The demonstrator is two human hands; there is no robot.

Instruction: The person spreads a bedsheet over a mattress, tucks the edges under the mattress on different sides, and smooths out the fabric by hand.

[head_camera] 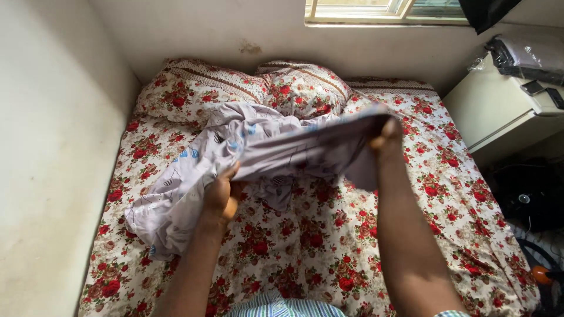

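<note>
Both hands are clenched on a pale lilac cotton sheet printed with small blue and dark motifs (258, 149), lifting its near edge above the bed. The left hand (222, 196) grips a bunched fold at about 7 o'clock from the sheet's middle, thumb on top of the cloth. The right hand (386, 136) is closed over the stretched edge at 3 o'clock, held higher than the left, so the fabric runs taut between them. The rest of the sheet trails down to 8 o'clock and lies crumpled on the mattress cover, a cream fabric with red roses (329, 246) that spreads across the whole bed. At 12 o'clock, against the wall, two pillows in matching rose-print cases (247, 88) sit side by side, touching each other; the sheet's far end reaches just up to them. At 2 o'clock, beside the bed, stands a white cabinet (499, 111) carrying a dark bundle wrapped in clear plastic (526, 56).
</note>
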